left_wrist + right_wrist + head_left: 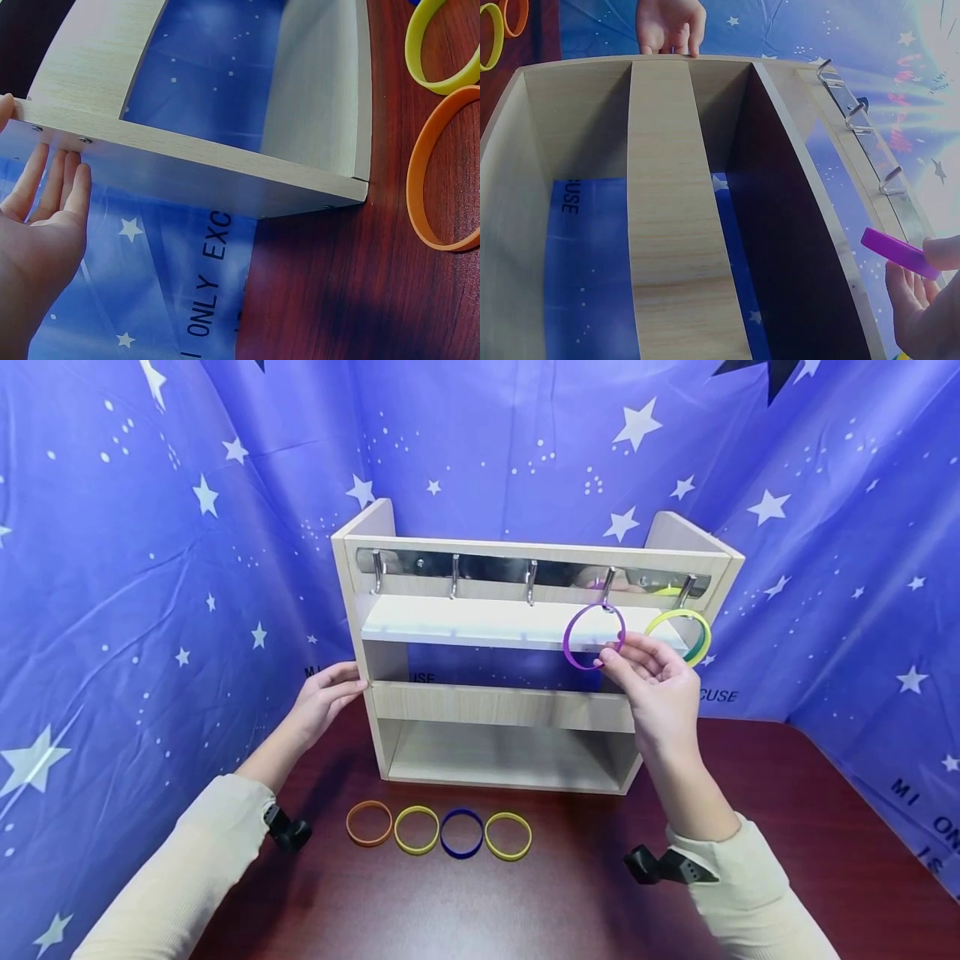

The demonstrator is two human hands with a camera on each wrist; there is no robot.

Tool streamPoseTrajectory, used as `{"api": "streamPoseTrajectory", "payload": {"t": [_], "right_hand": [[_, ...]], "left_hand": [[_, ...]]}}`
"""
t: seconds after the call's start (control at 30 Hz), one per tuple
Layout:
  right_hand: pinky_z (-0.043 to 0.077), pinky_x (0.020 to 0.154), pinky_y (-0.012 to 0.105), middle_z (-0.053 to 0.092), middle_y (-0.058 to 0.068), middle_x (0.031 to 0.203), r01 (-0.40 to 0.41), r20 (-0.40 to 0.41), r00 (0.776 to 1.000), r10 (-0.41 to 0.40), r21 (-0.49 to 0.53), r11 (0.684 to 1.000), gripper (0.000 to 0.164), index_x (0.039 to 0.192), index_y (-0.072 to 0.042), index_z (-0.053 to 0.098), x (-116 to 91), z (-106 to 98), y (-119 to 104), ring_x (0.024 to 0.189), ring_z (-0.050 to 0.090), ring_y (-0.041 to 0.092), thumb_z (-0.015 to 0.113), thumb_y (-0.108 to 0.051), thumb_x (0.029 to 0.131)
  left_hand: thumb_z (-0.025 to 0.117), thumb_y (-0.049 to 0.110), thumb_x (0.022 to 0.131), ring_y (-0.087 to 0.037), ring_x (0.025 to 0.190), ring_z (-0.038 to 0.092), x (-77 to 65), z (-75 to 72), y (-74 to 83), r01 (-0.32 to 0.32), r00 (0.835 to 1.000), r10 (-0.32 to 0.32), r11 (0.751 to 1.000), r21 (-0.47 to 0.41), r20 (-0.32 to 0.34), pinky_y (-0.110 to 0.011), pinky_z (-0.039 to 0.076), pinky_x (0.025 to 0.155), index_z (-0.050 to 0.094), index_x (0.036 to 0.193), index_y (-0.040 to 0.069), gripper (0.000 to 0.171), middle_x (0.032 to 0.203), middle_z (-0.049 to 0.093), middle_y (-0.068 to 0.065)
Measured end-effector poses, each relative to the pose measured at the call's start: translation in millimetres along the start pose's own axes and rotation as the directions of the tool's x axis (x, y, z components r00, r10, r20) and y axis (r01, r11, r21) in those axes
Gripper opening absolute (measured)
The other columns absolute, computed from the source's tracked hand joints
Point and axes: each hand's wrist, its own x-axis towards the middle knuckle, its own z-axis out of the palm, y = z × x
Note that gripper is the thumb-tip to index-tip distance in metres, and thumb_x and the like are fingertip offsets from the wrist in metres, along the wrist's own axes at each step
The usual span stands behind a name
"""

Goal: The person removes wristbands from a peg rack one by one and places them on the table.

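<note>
My right hand (663,697) pinches a purple silicone wristband (567,642) between thumb and fingers, in front of a wooden rack (502,706). The band's top is at the tip of the fourth hook (609,587) from the left; whether the hook passes through it, I cannot tell. On the rightmost hook (686,590) hang a yellow wristband (678,612) and a green one (704,648), partly behind my right hand. My left hand (324,703) touches the rack's left side panel (225,176), its fingers extended against the outer face in the left wrist view.
In front of the rack on the dark red table (420,910) lie an orange wristband (369,844), a yellow one (417,852), a blue one (462,857) and another yellow one (508,858) in a row. A starry blue curtain (480,443) surrounds the table.
</note>
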Motion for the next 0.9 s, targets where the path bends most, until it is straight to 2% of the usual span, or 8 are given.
{"api": "streamPoseTrajectory", "payload": {"t": [0.23, 0.33, 0.47, 0.7, 0.9], "right_hand": [[0.060, 0.065, 0.025, 0.071, 0.004, 0.071, 0.000, -0.005, 1.000, 0.001, 0.092, 0.996, 0.024, 0.094, 0.005, 0.068, -1, -4, 0, 0.062, 0.071, 0.014, 0.065, 0.021, 0.076], [0.060, 0.064, 0.026, 0.072, 0.006, 0.071, 0.014, -0.002, 1.000, -0.014, 0.098, 0.995, 0.024, 0.094, 0.006, 0.068, 0, -6, -1, 0.063, 0.072, 0.015, 0.063, 0.022, 0.077], [0.060, 0.065, 0.024, 0.073, 0.005, 0.071, 0.021, 0.000, 1.000, -0.021, 0.071, 0.997, 0.023, 0.091, 0.001, 0.071, 0, -9, -2, 0.063, 0.072, 0.014, 0.065, 0.018, 0.078], [0.059, 0.067, 0.023, 0.074, 0.001, 0.071, 0.018, -0.005, 1.000, -0.019, -0.065, 0.998, 0.020, 0.089, -0.006, 0.075, -3, -16, -2, 0.065, 0.072, 0.010, 0.071, 0.010, 0.078], [0.059, 0.068, 0.023, 0.075, 0.001, 0.071, -0.022, 0.000, 1.000, 0.022, -0.061, 0.998, 0.016, 0.089, -0.006, 0.076, -4, -22, -1, 0.066, 0.072, 0.009, 0.074, 0.006, 0.078]], "left_hand": [[0.053, 0.000, 0.091, 0.000, 0.094, 0.062, -0.8, 0.7, 0.0, 0.007, 1.000, -0.007, 1.000, 0.011, -0.002, -0.011, 0.050, 0.088, 0.060, 0.103, 0.020, 0.025, 0.100, 0.064, 0.012], [0.052, -0.001, 0.091, 0.000, 0.093, 0.062, 0.2, 1.0, 0.8, 0.001, 1.000, -0.001, 1.000, 0.000, 0.000, -0.011, 0.050, 0.088, 0.061, 0.103, 0.020, 0.026, 0.099, 0.064, 0.011], [0.052, -0.002, 0.091, 0.000, 0.093, 0.062, 0.6, 1.0, 1.5, -0.007, 1.000, 0.007, 1.000, -0.013, 0.003, -0.011, 0.050, 0.088, 0.062, 0.101, 0.021, 0.027, 0.099, 0.065, 0.011], [0.051, -0.004, 0.091, 0.000, 0.092, 0.063, -1.6, -0.3, -0.3, -0.010, 1.000, 0.010, 1.000, -0.016, 0.007, -0.011, 0.051, 0.087, 0.062, 0.101, 0.021, 0.029, 0.099, 0.065, 0.010], [0.051, -0.002, 0.092, 0.000, 0.093, 0.063, -0.6, -0.2, -0.1, -0.019, 1.000, 0.019, 1.000, -0.012, 0.015, -0.012, 0.051, 0.088, 0.060, 0.104, 0.019, 0.026, 0.099, 0.065, 0.011]]}}
